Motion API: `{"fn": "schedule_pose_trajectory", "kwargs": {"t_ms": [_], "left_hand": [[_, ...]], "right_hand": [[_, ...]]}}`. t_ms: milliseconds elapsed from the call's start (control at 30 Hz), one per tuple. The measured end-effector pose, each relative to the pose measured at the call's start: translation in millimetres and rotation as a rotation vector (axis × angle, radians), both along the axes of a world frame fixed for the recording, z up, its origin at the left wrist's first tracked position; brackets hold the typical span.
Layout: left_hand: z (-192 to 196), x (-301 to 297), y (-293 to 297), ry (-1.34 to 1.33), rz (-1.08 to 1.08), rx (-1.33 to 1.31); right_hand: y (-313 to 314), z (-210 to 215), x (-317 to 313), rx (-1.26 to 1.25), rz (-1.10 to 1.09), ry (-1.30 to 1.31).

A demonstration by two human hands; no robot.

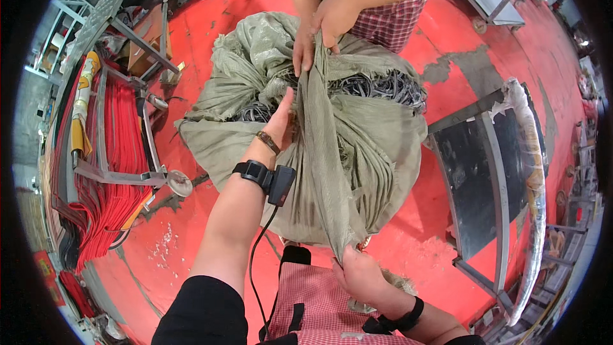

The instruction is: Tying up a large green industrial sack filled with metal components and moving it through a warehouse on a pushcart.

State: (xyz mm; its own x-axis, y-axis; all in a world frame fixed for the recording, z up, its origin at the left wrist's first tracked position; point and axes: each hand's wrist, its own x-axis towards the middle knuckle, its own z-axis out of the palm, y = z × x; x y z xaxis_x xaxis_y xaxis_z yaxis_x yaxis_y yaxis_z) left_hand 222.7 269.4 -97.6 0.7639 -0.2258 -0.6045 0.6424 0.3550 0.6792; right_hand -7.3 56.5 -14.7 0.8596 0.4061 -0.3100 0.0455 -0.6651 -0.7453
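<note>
Clock centring on the grey-green cloth bundle (389,140), which is lying on the floor in front of me. Nearest, my red-and-white checked apron (313,281) is showing at 6 o'clock. At 5, my right hand (365,276) is clenching the lower end of a long folded cloth band (322,160). My left hand (279,124) is resting just off centre toward 9, beside the band; its fingers are partly hiding, so I cannot tell whether they are gripping. A black device (281,185) is sitting on that wrist. The band is running from 5 up to 12 across the bundle; dark stringy material (383,86) is showing through the opening on both sides of it. At 12, a co-worker's hands (337,18) are holding the band's upper end. Farther out, a rack of red sheets (118,147) is standing at 9 and a black-panelled cart (469,169) between 3 and 4, a plastic-wrapped roll (535,182) leaning along its outer side.
</note>
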Motion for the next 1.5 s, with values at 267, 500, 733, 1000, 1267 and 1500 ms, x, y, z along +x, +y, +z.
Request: {"fn": "schedule_pose_trajectory", "kwargs": {"t_ms": [267, 500, 733, 1000, 1267, 1500], "left_hand": [[1.1, -2.4, 5.8, 0.002, -0.211, 0.169], [-20.8, -16.4, -12.8, -0.278, -0.043, 0.577], [-54.8, -11.8, -3.9, -0.319, 0.032, 0.930], [-10.6, -18.1, -18.1, -0.208, -0.113, 1.057], [1.5, -25.1, -16.2, -0.222, -0.057, 1.148], [12.3, -31.7, -19.8, -0.151, -0.053, 1.147]], "right_hand": [[-9.0, -6.1, 3.5, -0.169, 0.087, 0.036], [-62.1, -34.7, 31.4, -0.535, 0.153, -0.151], [-78.1, -32.9, 178.6, -0.827, -0.280, -0.723], [-44.7, -85.0, 232.7, 0.342, -0.465, -0.164], [50.0, -45.3, 224.9, 0.694, -0.543, 0.582], [96.3, -62.6, 255.4, 1.176, -0.482, 0.820]]}}
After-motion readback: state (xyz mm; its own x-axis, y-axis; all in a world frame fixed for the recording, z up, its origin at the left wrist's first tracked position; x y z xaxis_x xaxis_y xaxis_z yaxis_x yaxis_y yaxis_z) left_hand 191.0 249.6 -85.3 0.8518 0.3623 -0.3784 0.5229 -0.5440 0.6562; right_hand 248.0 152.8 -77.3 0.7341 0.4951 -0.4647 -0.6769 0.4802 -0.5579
